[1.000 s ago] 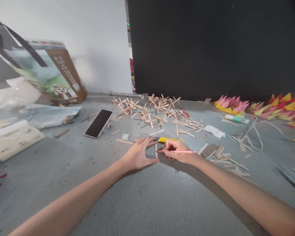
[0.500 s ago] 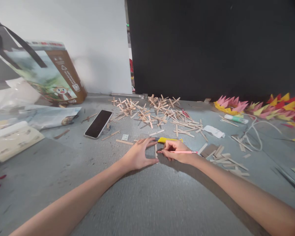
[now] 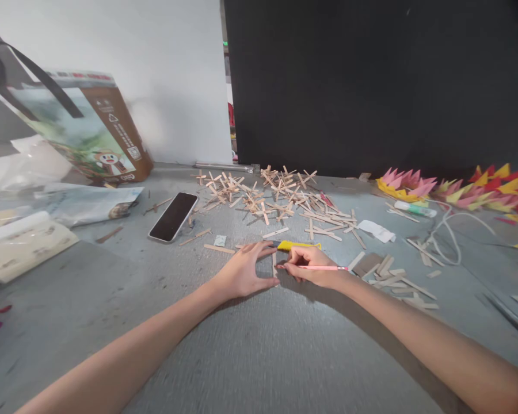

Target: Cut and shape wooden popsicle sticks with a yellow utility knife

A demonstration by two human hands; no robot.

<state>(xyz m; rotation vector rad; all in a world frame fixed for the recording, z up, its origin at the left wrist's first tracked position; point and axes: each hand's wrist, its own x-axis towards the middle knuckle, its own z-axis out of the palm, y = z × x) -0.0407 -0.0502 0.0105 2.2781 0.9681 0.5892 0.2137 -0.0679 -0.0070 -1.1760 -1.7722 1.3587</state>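
In the head view, my left hand [image 3: 240, 271] rests on the table with thumb and fingers spread around a short wooden craft stick [image 3: 274, 263], holding it by its two ends. That stick points away from me. My right hand [image 3: 314, 271] pinches a pink pencil [image 3: 328, 267], whose tip is at the stick's right side; whether it touches is too small to tell. Just beyond both hands lies a yellow utility knife [image 3: 297, 245], its dark front end by my left fingertips. One more wooden stick [image 3: 218, 249] lies to the left of that hand.
Crossed wooden sticks [image 3: 265, 195] pile up at the back middle; loose ones [image 3: 392, 280] lie right. A phone [image 3: 174, 217] is at left, near a carrier bag [image 3: 99, 132] and plastic packets [image 3: 26, 244]. Folded paper pieces [image 3: 403, 183], a glue stick [image 3: 414, 209] and a white cable [image 3: 457, 247] occupy the right.
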